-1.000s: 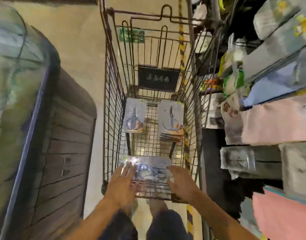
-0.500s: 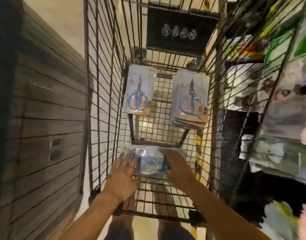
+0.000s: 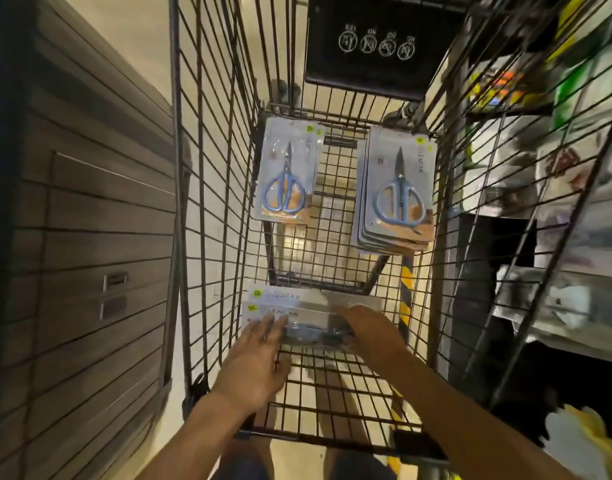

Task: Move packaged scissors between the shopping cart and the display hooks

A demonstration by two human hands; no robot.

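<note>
One shopping cart [image 3: 207,237]. Three groups of packaged scissors: one single pack [image 3: 286,174], one stack [image 3: 396,195] (count unclear), two packs [image 3: 284,308] under two hands.

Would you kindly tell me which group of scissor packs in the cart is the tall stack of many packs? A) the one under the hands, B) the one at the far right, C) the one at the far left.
B: the far-right stack shows many layered card edges at its lower end, while the far-left pack looks thin and the packs under the hands show about two labels.
</note>
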